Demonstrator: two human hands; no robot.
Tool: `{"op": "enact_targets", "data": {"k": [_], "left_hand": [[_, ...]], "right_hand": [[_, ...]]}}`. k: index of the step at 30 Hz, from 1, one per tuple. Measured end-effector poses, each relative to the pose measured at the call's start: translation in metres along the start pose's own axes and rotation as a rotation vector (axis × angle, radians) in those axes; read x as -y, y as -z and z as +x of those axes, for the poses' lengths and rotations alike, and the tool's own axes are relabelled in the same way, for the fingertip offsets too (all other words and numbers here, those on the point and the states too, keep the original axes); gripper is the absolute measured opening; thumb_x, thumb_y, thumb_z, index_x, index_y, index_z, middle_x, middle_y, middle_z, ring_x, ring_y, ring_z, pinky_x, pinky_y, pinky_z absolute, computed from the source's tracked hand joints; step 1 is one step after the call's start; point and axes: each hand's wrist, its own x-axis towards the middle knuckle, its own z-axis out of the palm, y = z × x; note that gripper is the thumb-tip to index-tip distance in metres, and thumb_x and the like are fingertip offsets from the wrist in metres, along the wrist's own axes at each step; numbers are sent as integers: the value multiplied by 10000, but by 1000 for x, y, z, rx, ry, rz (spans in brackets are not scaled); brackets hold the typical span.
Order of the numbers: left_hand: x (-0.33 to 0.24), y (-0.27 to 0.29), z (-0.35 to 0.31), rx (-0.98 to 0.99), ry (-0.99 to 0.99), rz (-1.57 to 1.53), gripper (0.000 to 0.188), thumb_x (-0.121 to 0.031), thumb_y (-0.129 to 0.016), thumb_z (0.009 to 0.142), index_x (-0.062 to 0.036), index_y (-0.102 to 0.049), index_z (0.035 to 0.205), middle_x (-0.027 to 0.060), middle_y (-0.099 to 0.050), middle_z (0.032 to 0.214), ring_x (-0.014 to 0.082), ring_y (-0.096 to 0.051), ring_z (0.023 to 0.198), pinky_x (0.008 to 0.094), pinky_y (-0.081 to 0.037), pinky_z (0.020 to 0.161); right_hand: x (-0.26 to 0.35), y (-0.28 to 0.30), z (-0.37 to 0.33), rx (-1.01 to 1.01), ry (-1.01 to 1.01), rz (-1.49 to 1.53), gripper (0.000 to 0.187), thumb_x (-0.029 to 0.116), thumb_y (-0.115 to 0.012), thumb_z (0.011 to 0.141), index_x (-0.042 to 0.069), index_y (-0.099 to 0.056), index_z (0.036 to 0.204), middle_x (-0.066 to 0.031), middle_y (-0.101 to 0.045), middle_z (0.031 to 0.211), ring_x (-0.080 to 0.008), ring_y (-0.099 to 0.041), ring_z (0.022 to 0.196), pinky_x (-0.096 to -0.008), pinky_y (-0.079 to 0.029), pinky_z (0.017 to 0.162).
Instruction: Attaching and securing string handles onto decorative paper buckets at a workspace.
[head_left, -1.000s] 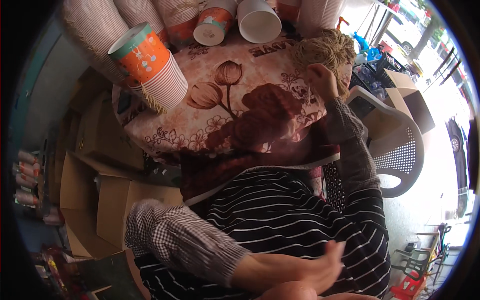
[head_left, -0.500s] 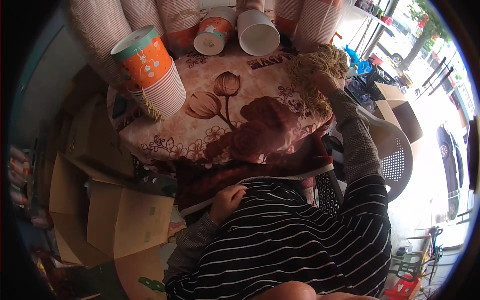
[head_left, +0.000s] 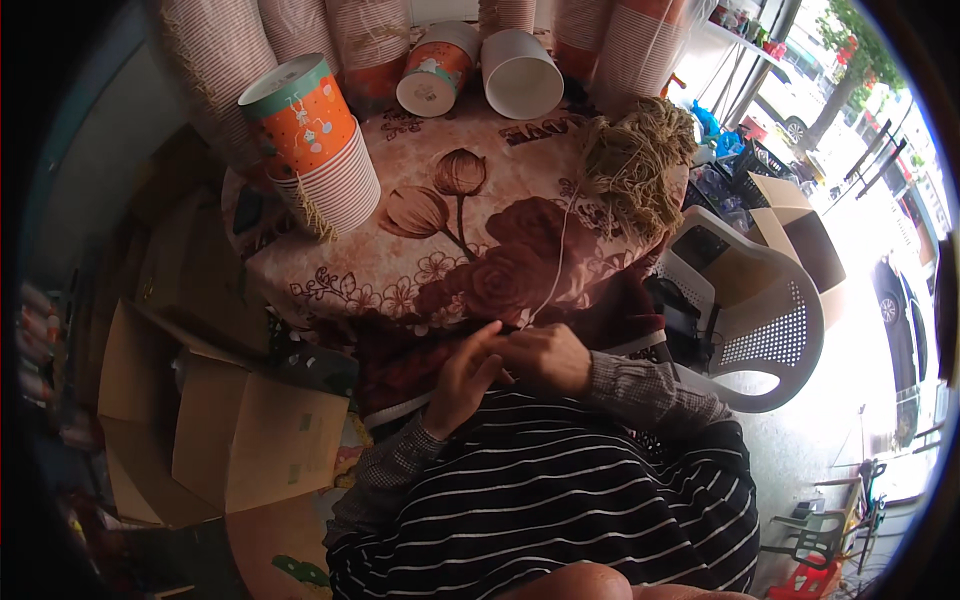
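My right hand [head_left: 552, 358] is closed above my lap at the table's near edge, holding a thin pale strand of string [head_left: 560, 265]. That strand runs back across the flowered tablecloth [head_left: 330, 230] to a tangled pile of tan string [head_left: 640, 165] on the table's right side. Against the right hand lies my left hand [head_left: 464, 380], its fingers stretched out and its thumb apart. The strand's near end is hidden between the hands. On the table's left stands a stack of paper cups [head_left: 325, 150], the top one orange and green, with short tan strings hanging on its side.
An orange paper cup [head_left: 432, 85] and a white-sided cup [head_left: 522, 80] lie tipped at the back. Behind them stand tall wrapped cup stacks [head_left: 372, 40]. Open cardboard boxes [head_left: 270, 440] are at left, and a grey plastic chair [head_left: 775, 330] is at right.
My right hand has come from the string pile to the near edge, drawing a strand with it. My left hand has risen from my lap to meet it, its fingers now extended.
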Motion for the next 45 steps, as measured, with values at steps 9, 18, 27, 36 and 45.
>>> {"op": "enact_targets", "data": {"k": [9, 18, 27, 36, 45], "left_hand": [[-3, -17, 12, 140, 307, -217, 428, -347, -415, 1034, 19, -636, 1016, 32, -599, 762, 90, -558, 672, 225, -462, 663], [-7, -26, 2, 113, 253, 80, 515, -467, -455, 997, 5, -625, 882, 24, -563, 664, 122, -538, 615, 260, -436, 596], [-17, -44, -2, -70, -151, 584, 189, -117, -539, 971, 18, -547, 839, 143, -525, 666, 238, -539, 572, 331, -433, 550], [-13, -39, -4, -100, -342, 589, 20, 15, -543, 925, -4, -535, 926, 112, -564, 804, 206, -572, 692, 297, -463, 635], [-18, -38, -3, -129, -378, 610, 131, 82, -606, 842, 2, -547, 929, 148, -591, 858, 294, -612, 773, 341, -487, 685]], "right_hand": [[2, 37, -30, -157, -573, 490, 133, 87, -678, 848, 16, -703, 957, -127, -682, 807, -209, -682, 741, -288, -534, 679], [7, 24, -39, -168, -327, 217, 118, 64, -679, 824, 15, -689, 931, -125, -674, 784, -258, -677, 690, -322, -533, 612], [12, 20, -39, -69, -207, 111, 263, 79, -689, 777, 36, -634, 1031, -103, -628, 756, -276, -640, 647, -352, -515, 567], [22, 19, -36, -188, -357, 395, 196, 108, -699, 831, 21, -590, 967, -124, -619, 771, -243, -641, 662, -319, -506, 594], [20, 19, -34, -157, -396, 402, 149, 100, -694, 831, 23, -611, 929, -132, -622, 778, -258, -642, 673, -324, -502, 602]]}}
